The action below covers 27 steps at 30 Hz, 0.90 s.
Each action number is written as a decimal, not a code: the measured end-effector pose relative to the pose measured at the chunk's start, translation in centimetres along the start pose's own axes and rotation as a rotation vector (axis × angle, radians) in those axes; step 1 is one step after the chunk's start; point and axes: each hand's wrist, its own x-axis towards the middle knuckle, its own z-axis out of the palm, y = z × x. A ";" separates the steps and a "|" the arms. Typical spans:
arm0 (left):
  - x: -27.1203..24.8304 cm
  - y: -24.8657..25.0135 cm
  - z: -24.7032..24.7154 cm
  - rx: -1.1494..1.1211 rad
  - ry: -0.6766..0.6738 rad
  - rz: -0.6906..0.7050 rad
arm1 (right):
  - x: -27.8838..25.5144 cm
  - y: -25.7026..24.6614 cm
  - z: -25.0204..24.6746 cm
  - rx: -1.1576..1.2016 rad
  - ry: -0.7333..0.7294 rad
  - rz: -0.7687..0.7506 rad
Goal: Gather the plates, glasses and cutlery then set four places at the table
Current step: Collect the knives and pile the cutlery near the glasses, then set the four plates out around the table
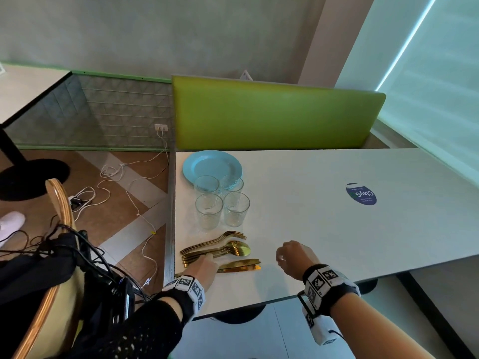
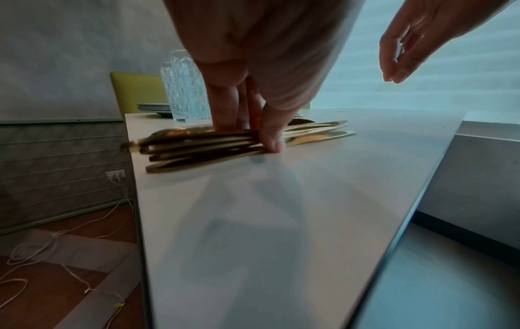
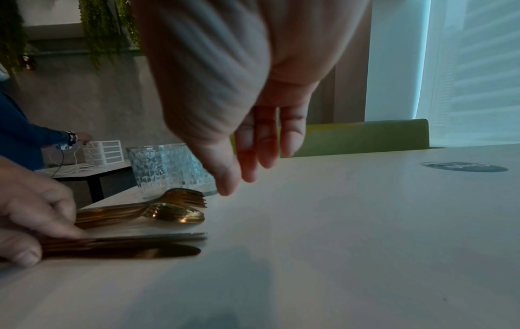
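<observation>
On the white table (image 1: 337, 229), near its left edge, lies a stack of light blue plates (image 1: 212, 164). Several clear patterned glasses (image 1: 221, 200) stand in front of it. Closer to me are gold forks (image 1: 217, 239), spoons (image 1: 237, 248) and knives (image 1: 242, 265), each in a bundle. My left hand (image 1: 207, 259) pinches the knife handles (image 2: 211, 147) between its fingers (image 2: 228, 111) and thumb; the knives still lie on the table. My right hand (image 1: 281, 260) hovers just right of the knife tips (image 3: 168, 244), its fingers (image 3: 253, 155) hanging relaxed and holding nothing.
A green bench back (image 1: 277, 115) runs along the table's far side. A round blue sticker (image 1: 361, 194) marks the tabletop. A wooden chair (image 1: 59, 203) with dark gear stands at my left, and cables (image 1: 124, 177) trail over the floor. Another person's arm (image 3: 25, 138) reaches at a neighbouring table.
</observation>
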 end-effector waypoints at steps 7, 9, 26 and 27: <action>0.1 0.4 -0.6 -0.051 0.020 -0.054 | 0.2 -0.6 -0.6 0.031 0.008 0.004; 0.3 0.5 -0.8 -0.007 0.093 -0.034 | 0.4 -0.8 -1.1 0.052 0.012 0.010; 7.0 -2.5 -18.4 -0.376 0.566 0.006 | 8.7 0.1 -8.0 0.282 0.063 0.150; 8.1 -3.5 -19.5 -0.384 0.551 -0.030 | 10.0 0.3 -8.6 0.289 0.061 0.145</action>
